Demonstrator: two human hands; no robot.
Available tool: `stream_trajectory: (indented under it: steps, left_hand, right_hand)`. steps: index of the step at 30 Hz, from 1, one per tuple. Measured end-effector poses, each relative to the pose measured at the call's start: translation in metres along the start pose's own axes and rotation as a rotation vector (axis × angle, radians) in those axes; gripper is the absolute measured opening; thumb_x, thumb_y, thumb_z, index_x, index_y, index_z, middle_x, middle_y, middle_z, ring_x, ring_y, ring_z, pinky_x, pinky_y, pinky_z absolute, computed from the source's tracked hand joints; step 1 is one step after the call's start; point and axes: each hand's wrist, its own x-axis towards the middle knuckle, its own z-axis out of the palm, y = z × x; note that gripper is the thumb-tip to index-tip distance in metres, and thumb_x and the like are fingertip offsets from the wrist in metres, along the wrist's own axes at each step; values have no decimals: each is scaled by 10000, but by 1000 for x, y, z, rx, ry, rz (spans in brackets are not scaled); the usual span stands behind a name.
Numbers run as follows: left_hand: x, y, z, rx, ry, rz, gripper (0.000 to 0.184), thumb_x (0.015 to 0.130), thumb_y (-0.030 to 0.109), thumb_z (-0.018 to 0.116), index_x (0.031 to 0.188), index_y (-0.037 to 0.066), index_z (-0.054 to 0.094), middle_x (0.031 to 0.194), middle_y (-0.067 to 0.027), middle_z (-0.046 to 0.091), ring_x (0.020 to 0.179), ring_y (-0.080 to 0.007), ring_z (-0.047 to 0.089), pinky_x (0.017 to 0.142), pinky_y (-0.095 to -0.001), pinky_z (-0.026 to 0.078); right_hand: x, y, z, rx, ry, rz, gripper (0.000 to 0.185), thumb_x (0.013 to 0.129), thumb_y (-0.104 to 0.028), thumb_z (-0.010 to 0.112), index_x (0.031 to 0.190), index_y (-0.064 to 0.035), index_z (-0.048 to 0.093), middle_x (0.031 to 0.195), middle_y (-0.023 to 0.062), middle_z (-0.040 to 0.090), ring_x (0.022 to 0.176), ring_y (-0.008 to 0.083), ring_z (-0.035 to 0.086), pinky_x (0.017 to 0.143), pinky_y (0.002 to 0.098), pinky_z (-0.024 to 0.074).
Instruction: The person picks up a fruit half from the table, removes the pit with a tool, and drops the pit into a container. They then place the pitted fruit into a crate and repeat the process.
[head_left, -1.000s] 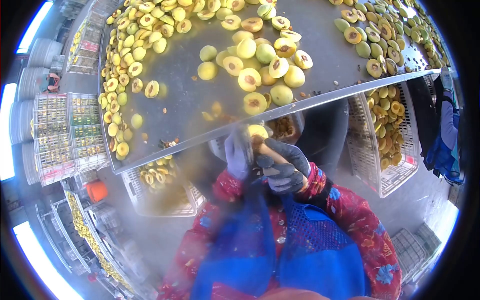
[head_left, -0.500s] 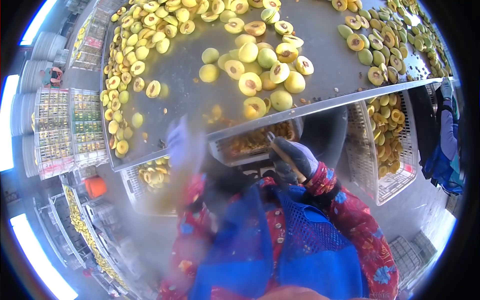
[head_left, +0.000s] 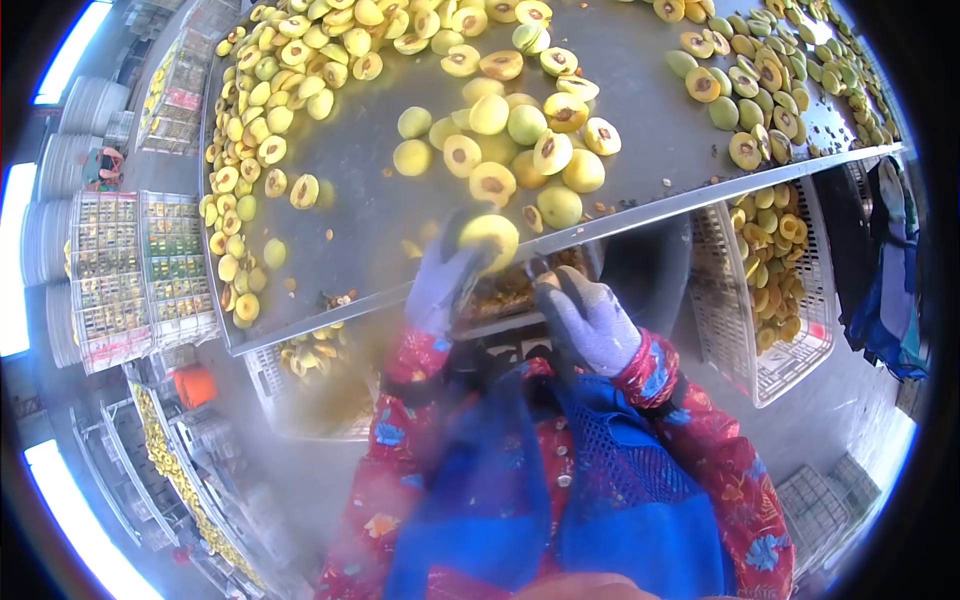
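My left hand (head_left: pixel 440 285), in a pale glove with dark finger coating, is closed on a yellow stone fruit half (head_left: pixel 490 240) at the near edge of the metal table (head_left: pixel 360 170). My right hand (head_left: pixel 592 325), gloved the same way, grips a small pitting tool (head_left: pixel 540 266). Its metal tip points toward the fruit, while the fingers mostly hide the handle. Just beyond my left hand lies a loose cluster of whole-looking and halved fruits (head_left: pixel 525 125), some showing brown pit centres. Beneath the table edge, between my hands, a crate (head_left: pixel 500 325) contains brownish scraps.
A fruit pile (head_left: pixel 330 50) spreads along the table's left side, and greener halves (head_left: pixel 760 90) lie at right. Below the edge stand a white crate of fruit halves (head_left: pixel 715 300) at right and another crate (head_left: pixel 270 385) at left. A person's sleeve (head_left: pixel 897 270) shows far right.
My left hand has come from lower left up to the table edge and now holds a fruit half. My right hand has turned slightly, keeping the tool in its grip.
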Motion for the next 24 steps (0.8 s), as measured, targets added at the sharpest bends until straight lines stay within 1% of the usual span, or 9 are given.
stream_trajectory:
  steps: [1,3,4,7,9,13,16,18,24]
  left_hand:
    - [-10,0,-1,-182,-7,-82,373,862,112,645,1205,13,538,1070,-83,619,892,-150,602,750,-237,506]
    - [-14,-35,-34,731,-138,495,399,935,170,573,1289,4,490,1154,-114,583,994,-165,580,835,-268,485]
    - [-15,-47,-44,708,-150,293,447,921,105,577,1331,-16,446,1237,-148,542,1083,-201,555,912,-310,468]
    - [-21,-32,-9,-185,-21,-99,445,947,156,525,1336,-38,432,1259,-177,524,1132,-262,541,953,-357,458]
    - [-28,-22,9,-218,50,-120,432,1027,354,401,1259,15,536,1085,-108,616,985,-199,598,851,-307,496]
    - [-36,-55,-14,930,32,547,418,1015,224,454,1327,-52,435,1238,-192,542,1067,-256,563,904,-373,470]
    - [-34,-62,0,754,141,581,339,984,171,501,1250,-39,498,1120,-176,591,953,-259,594,846,-355,487]
    - [-38,-50,16,383,189,408,296,955,126,546,1197,-43,526,1034,-154,613,888,-253,607,813,-340,498]
    - [-31,-74,1,506,57,470,367,1004,282,467,1166,-38,541,997,-115,622,860,-175,604,748,-330,514]
  right_hand:
    - [2,-2,4,-72,-3,-67,191,934,-147,550,1019,23,528,777,181,642,665,346,644,580,407,487]
    - [4,-3,12,-218,2,-199,196,922,-134,560,1020,27,506,805,203,648,700,391,637,591,433,488]
    - [4,-2,15,-164,-19,-155,216,919,-147,576,1008,26,482,787,201,648,689,381,643,587,443,486]
    - [2,-5,20,-189,-43,-47,214,927,-162,572,991,23,484,760,206,642,662,386,638,573,446,484]
    - [0,-14,22,-168,-16,-29,213,931,-163,565,987,26,485,745,225,629,637,400,627,562,459,478]
    - [0,1,30,-129,-29,-72,233,969,-210,510,967,23,496,700,187,626,537,338,617,493,414,469]
    - [6,-21,19,345,-246,422,291,1001,-265,446,940,14,506,641,99,592,464,209,568,421,317,433]
    - [4,-17,21,531,-290,511,330,1006,-310,432,938,2,514,622,49,558,450,140,523,395,264,398]
    - [-3,35,26,1811,-831,683,398,993,-421,434,981,-39,543,581,23,518,409,112,472,363,227,367]
